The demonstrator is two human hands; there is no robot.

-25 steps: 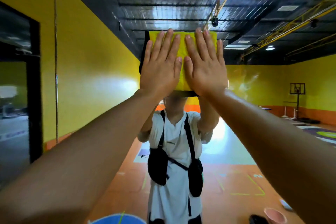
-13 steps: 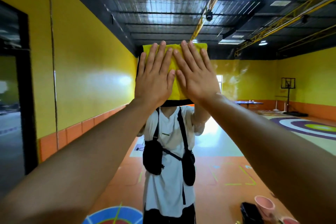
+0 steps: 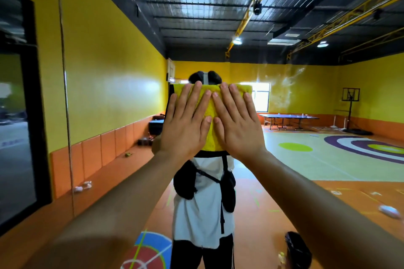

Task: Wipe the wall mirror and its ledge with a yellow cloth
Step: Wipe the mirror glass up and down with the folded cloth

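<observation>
A yellow cloth [image 3: 211, 131] lies flat against the wall mirror [image 3: 295, 98], which fills almost the whole head view. My left hand [image 3: 185, 124] presses the cloth's left half with straight, spread fingers. My right hand [image 3: 237, 125] presses the right half the same way, thumbs almost touching. Both arms are stretched out ahead at about head height. The mirror reflects a person in a white shirt with black straps, partly hidden behind the cloth. White smears [image 3: 288, 85] show on the glass to the right of the cloth. The ledge is out of view.
A vertical seam [image 3: 65, 98] in the mirror runs down the left side, with a dark-framed glass door [image 3: 17, 105] beyond it. The reflection shows an orange floor, a table tennis table [image 3: 288, 119], a basketball stand [image 3: 350, 109] and a black bin [image 3: 298, 251] at lower right.
Both hands have slid the cloth down the mirror, from high up to about head height. The top of the reflected head now shows above the cloth.
</observation>
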